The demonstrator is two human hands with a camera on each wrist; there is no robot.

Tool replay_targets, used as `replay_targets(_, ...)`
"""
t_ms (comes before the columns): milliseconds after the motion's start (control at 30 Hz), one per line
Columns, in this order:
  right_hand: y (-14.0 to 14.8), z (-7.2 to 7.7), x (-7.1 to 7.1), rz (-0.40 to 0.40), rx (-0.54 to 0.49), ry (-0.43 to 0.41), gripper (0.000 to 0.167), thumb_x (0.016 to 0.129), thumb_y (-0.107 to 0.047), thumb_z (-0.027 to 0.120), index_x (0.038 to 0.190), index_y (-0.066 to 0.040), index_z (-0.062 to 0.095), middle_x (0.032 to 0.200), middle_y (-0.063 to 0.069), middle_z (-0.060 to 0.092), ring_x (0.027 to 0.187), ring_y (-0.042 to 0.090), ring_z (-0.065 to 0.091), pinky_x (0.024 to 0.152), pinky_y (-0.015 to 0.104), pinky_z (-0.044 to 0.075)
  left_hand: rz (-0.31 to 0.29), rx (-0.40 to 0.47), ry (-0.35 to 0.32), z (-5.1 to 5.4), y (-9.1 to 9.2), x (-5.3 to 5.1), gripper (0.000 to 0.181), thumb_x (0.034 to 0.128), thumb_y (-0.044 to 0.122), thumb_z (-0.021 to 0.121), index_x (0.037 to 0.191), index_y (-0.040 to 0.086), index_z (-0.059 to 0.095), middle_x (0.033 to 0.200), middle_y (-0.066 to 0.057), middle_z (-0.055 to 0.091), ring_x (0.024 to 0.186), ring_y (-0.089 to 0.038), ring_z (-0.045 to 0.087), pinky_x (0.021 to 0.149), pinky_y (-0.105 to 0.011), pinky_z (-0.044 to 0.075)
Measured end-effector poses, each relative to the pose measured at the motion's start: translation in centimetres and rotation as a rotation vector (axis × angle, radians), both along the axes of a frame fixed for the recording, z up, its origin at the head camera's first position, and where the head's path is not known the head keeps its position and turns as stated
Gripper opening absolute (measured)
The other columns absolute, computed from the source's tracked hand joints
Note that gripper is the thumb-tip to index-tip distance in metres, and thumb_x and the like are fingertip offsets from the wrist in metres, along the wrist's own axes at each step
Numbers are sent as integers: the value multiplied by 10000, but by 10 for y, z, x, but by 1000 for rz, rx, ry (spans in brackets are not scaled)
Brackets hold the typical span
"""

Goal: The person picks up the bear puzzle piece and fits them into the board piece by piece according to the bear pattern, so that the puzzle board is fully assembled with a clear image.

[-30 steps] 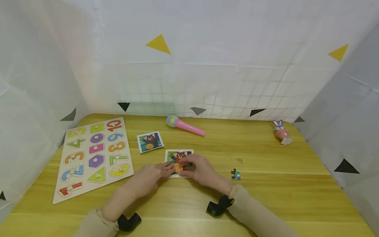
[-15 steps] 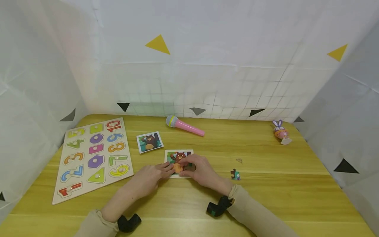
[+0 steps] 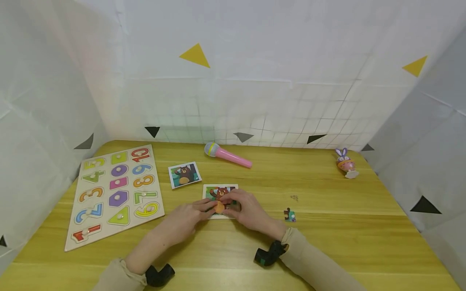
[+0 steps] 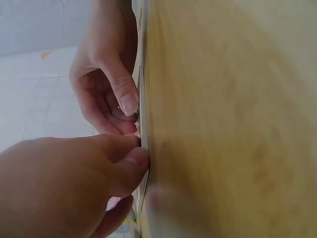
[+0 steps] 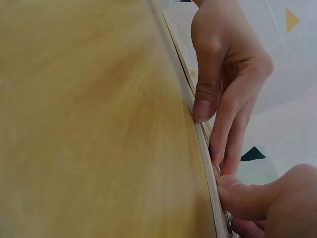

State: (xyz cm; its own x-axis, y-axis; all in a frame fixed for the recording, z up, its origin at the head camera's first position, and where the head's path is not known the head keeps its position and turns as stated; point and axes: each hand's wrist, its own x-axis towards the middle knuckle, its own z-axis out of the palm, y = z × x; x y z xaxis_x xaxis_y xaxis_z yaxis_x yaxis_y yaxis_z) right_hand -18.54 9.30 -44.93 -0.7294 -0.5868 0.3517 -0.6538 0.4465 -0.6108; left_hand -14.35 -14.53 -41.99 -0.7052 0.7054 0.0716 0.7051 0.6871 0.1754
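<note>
In the head view, a small jigsaw puzzle (image 3: 222, 191) with a brown bear picture lies on the table in front of me. My left hand (image 3: 185, 221) comes from the left with its fingers extended onto the picture, touching near the bear's orange belly. From the right, my right hand (image 3: 251, 212) bends its thumb and index finger onto the bear, seemingly pinching a puzzle piece, mostly hidden beneath them. Both wrist views show the fingertips meeting low over the puzzle's thin edge. A loose teal and brown puzzle piece (image 3: 291, 215) lies to the right.
A matching bear picture card (image 3: 185, 174) lies behind the puzzle. Beyond are a pink toy microphone (image 3: 233, 156) and, far right, a bunny figurine (image 3: 346, 163). A wooden number board (image 3: 113, 226) covers the left side. A small brownish patch (image 3: 294, 197) shows near the loose piece.
The left hand's fingers have shifted very slightly on the puzzle. The right hand stays on the bear, and the other objects have not moved.
</note>
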Motion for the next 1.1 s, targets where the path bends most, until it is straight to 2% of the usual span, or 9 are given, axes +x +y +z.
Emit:
replay_targets(100, 0, -1, -1, 3, 2, 4, 258, 872, -100, 777, 1124, -114, 723, 988, 13, 692, 852, 147, 625, 647, 250, 489, -8, 32, -37, 0, 0, 1, 621, 829, -141, 638, 1404, 90, 592, 1520, -47, 496, 1363, -289, 503, 1021, -447, 510)
replay_targets(200, 0, -1, -1, 0, 4, 0, 252, 880, -96, 769, 1128, -121, 725, 989, 5, 691, 836, 136, 615, 633, 239, 481, -7, 64, -59, 0, 0, 1, 653, 801, -171, 643, 1401, 82, 593, 1506, -54, 510, 1313, -292, 551, 1017, -443, 512)
replay_targets(300, 0, -1, -1, 1, 4, -4, 257, 880, -100, 769, 1133, -118, 725, 990, 7, 689, 828, 133, 610, 626, 241, 480, -10, 80, -64, -1, 0, 1, 640, 811, -166, 646, 1400, 78, 593, 1497, -60, 520, 1267, -295, 586, 999, -438, 524)
replay_targets(467, 0, -1, -1, 2, 4, -14, 253, 888, -78, 754, 1136, -115, 724, 994, 7, 685, 828, 130, 603, 632, 237, 479, -16, 75, -34, -2, 2, 2, 538, 921, -75, 621, 1421, 119, 581, 1495, -62, 523, 1241, -310, 604, 969, -448, 543)
replay_targets(667, 1, -1, -2, 7, -8, -22, 259, 893, -33, 732, 1136, -122, 722, 998, 6, 684, 840, 126, 600, 658, 227, 478, -26, 7, 55, -1, 7, 7, 552, 903, -101, 623, 1407, 123, 597, 1506, -91, 505, 1287, -316, 570, 941, -447, 559)
replay_targets(800, 1, -1, -2, 11, -7, -20, 258, 904, -28, 718, 1145, -118, 721, 1007, 5, 688, 872, 140, 620, 702, 247, 501, -32, -3, 40, -1, 9, 8, 526, 919, -103, 603, 1408, 90, 587, 1532, -70, 476, 1361, -280, 505, 997, -424, 530)
replay_targets(1100, 1, -1, -1, 3, -13, -15, 255, 904, -15, 712, 1135, -123, 727, 996, 0, 686, 806, 111, 584, 648, 233, 482, -47, 43, -7, -3, 8, 6, 673, 823, -169, 653, 1431, 108, 567, 1529, -57, 483, 1216, -306, 617, 905, -419, 573)
